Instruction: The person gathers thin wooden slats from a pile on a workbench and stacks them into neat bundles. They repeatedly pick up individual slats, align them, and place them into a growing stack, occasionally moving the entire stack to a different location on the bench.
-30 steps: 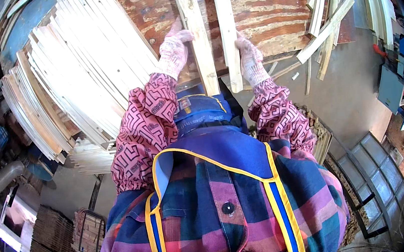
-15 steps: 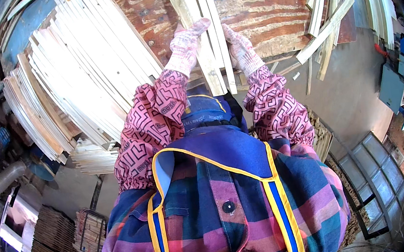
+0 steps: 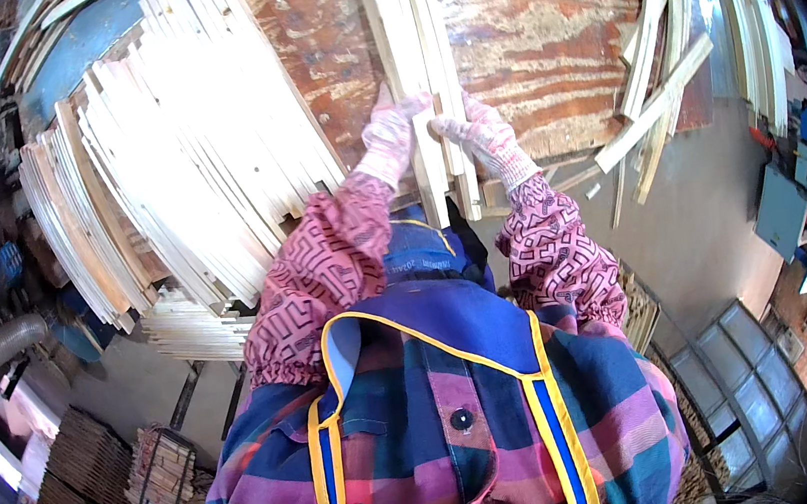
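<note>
Several long pale wooden strips lie side by side in front of me on a worn reddish-brown plywood board. Their near ends are uneven and stick out past the board's near edge toward my blue apron. My left hand, in a light knitted glove, holds the bundle from its left side with the thumb across the top. Gloved alike, my right hand grips the strips from the right, its thumb over them. The undersides of the strips and some of my fingers are hidden.
To the left is a large stack of pale strips. A loose pile of crossed offcuts hangs over the board's right edge. Beyond it stand more strips and a grey-green machine cabinet. Small scraps lie on the floor at right.
In the picture the board, the strips and my hands sit a little lower and further right. My right hand has moved its thumb from the bundle's side to over the strips, and the near ends show different offsets.
</note>
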Tool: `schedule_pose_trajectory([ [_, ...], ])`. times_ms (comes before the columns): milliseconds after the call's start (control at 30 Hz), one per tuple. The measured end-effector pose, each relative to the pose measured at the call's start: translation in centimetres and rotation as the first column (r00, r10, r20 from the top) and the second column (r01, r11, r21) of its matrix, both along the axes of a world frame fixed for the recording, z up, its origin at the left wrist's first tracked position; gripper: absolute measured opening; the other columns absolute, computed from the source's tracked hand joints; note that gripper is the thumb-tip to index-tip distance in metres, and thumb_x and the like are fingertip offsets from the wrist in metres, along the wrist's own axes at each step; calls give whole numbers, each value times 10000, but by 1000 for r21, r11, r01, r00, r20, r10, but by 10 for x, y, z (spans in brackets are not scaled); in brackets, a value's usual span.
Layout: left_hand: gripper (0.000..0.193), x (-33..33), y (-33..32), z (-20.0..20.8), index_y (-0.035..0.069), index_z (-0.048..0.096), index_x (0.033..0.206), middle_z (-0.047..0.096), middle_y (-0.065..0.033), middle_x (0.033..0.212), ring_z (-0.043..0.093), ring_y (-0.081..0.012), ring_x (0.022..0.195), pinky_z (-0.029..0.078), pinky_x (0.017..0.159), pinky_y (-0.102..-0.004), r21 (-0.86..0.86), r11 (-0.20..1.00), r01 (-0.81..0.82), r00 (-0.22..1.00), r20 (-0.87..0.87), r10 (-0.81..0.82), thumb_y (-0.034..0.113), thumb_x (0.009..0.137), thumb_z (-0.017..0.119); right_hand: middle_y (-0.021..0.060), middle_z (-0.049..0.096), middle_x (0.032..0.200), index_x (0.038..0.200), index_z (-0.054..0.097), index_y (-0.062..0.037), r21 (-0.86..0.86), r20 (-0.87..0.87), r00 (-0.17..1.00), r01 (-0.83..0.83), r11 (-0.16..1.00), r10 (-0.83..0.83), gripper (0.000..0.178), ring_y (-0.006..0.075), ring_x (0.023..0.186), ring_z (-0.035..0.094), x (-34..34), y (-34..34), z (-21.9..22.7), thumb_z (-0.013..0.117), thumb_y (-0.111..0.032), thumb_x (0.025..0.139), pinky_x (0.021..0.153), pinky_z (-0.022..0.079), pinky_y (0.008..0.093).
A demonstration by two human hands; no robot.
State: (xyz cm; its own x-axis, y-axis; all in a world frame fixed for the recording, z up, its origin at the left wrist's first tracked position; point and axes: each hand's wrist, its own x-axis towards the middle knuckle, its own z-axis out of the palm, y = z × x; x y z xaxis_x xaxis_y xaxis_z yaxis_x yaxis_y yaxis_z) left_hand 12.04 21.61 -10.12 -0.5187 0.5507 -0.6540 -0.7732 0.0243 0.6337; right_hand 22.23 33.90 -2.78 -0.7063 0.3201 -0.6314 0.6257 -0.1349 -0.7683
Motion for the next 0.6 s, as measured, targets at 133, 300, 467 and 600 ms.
schedule_pose_trajectory([
  [133, 872, 16, 15, -25, 107, 364, 1478, 496, -206, 1318, 575, -321, 1137, 474, 1001, -394, -172, 985, -14, 912, -406, -58, 182, 729, 803, 105, 671, 1180, 1380, 530, -100, 45, 54, 998, -37, 998, 34, 577, 192, 1059, 616, 2, 10, -22, 712, -296, 868, 936, 477, 323],
  [300, 876, 7, 15, 9, 65, 406, 1453, 478, -175, 1362, 492, -302, 1237, 385, 1091, -316, -568, 812, -137, 614, -692, -380, 385, 729, 780, 190, 672, 1170, 1363, 529, -103, 384, 181, 971, -216, 898, 156, 658, 269, 1077, 653, 8, 14, -43, 725, -410, 814, 902, 502, 375],
  [467, 783, -31, -16, 109, -21, 478, 1354, 563, -191, 1282, 541, -291, 1190, 431, 1043, -366, -518, 851, -87, 864, -464, -194, 276, 721, 832, 156, 721, 1043, 1321, 547, -79, 368, 241, 968, -159, 916, 71, 656, 262, 979, 693, -6, 1, -35, 758, -394, 786, 857, 528, 386],
  [600, 530, -59, -101, 86, -23, 607, 1145, 656, -163, 1048, 639, -293, 946, 528, 860, -395, -631, 664, -402, 727, -660, -187, 330, 785, 770, 126, 709, 1042, 1290, 573, -64, 322, -81, 996, 68, 944, -44, 504, 232, 934, 672, 10, 0, -56, 723, -296, 868, 802, 533, 375],
])
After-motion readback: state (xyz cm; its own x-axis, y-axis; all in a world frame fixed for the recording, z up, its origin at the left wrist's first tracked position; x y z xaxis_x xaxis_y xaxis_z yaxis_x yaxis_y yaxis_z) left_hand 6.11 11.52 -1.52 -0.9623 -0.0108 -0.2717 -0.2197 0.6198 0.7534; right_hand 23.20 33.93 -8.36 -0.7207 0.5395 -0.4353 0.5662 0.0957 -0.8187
